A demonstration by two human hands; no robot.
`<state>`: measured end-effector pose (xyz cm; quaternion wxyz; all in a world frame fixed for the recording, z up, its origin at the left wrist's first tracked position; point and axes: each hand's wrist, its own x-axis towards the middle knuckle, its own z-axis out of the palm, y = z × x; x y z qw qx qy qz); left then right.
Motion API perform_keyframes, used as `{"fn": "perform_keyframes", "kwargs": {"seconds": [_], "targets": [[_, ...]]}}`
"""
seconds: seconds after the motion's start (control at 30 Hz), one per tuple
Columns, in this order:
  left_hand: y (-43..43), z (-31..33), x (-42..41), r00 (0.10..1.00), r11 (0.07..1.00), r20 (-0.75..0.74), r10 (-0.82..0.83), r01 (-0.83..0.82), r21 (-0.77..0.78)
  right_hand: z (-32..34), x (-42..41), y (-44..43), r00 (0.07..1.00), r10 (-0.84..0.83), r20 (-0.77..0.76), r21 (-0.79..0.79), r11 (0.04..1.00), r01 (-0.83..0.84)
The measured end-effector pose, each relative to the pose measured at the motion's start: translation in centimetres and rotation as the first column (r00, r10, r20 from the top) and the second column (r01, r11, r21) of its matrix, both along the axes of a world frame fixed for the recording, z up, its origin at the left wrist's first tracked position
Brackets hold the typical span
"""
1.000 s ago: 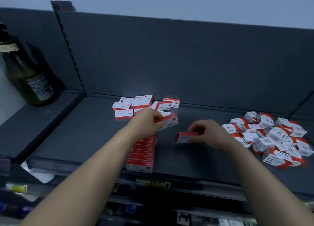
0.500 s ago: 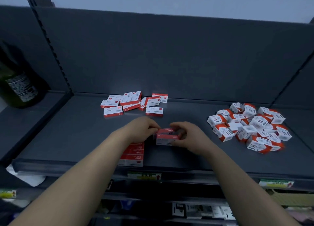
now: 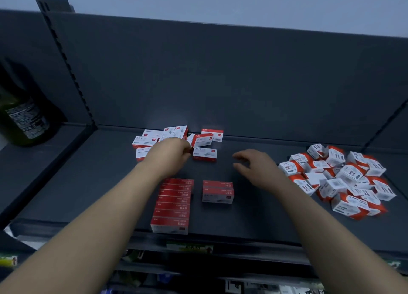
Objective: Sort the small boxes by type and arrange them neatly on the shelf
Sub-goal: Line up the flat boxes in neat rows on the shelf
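You had just set two flat red-and-white cardboard boxes (image 3: 217, 192) right of the near row (image 3: 174, 205), starting a second, and your right hand (image 3: 256, 169) hung spread and empty while your left hand (image 3: 171, 153) curled at the far loose pile (image 3: 206, 137), grip unclear.

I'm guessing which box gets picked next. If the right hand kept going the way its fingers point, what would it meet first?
Probably the lone white-and-red box in front of the loose pile; the right hand hovers open, fingers aimed left at it. Height above the shelf is unclear.
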<state>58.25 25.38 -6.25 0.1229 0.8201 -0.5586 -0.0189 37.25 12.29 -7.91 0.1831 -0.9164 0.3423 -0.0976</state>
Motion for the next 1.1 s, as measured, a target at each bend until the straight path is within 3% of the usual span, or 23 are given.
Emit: {"fn": "perform_keyframes", "kwargs": {"seconds": [0.2, 0.33, 0.53, 0.73, 0.9, 1.0, 1.1], "targets": [[-1.8, -1.2, 3.7, 0.982, 0.983, 0.051, 0.180, -0.182, 0.039, -0.8, 5.0, -1.8, 0.994, 0.060, -0.095, -0.005, 0.998, -0.061], [-3.1, -2.0, 5.8, 0.968, 0.969, -0.044, 0.246, -0.244, 0.039, -1.4, 7.4, -2.4, 0.983, 0.109, -0.147, 0.061, 0.993, -0.101], [-4.8, -2.4, 7.2, 0.983, 0.976, -0.080, 0.164, -0.150, 0.156, -1.7, 7.7, -3.3, 0.993, 0.076, -0.094, 0.185, 0.981, -0.058], [-5.5, -1.2, 7.0, 0.957, 0.976, -0.259, 0.134, -0.082, 0.203, -1.6, 5.7, -4.1, 1.000, 0.006, 0.028, 0.340, 0.940, -0.015], [-5.5, -0.9, 6.4, 0.989, 0.962, -0.113, 0.100, -0.067, 0.265, -1.0, 3.8, -3.9, 0.986, 0.015, 0.165, 0.421, 0.903, -0.084], [-6.0, -0.8, 6.2, 0.981, 0.958, -0.144, 0.129, -0.086, 0.274, -0.8, 2.9, -3.6, 0.984, 0.020, 0.176, 0.428, 0.899, -0.095], [-6.4, -1.3, 5.8, 0.993, 0.956, -0.053, 0.104, -0.085, 0.281, -0.6, 2.3, -3.1, 0.983, 0.044, 0.178, 0.458, 0.881, -0.122]]}}
